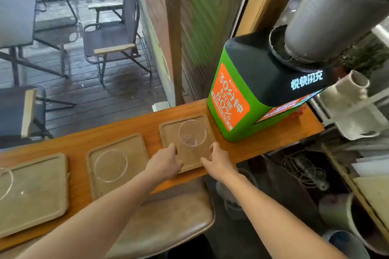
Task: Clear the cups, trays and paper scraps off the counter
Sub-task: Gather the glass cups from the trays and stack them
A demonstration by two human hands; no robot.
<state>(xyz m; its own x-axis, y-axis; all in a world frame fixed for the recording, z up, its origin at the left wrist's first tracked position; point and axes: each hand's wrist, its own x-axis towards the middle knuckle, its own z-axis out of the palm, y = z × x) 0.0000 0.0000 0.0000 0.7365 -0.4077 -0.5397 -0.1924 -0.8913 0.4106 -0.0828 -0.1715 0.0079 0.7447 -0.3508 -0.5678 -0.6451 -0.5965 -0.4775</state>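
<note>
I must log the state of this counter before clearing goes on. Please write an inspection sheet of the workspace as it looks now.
Surface: wooden counter along a window, bare wood between trays.
Job's things: three wooden trays; right tray holds an upright clear cup; middle tray holds a clear round piece, cup or lid; left tray holds another clear round piece, cut by the frame edge.
Paper scraps: nothing seen.
Clutter: green and black charging kiosk at the counter's right end.
Hands: left hand and right hand both on the right tray's near edge.
Cables: tangle below the counter, right.
Surroundings: stool seat under the counter; wet deck with chairs outside.
</note>
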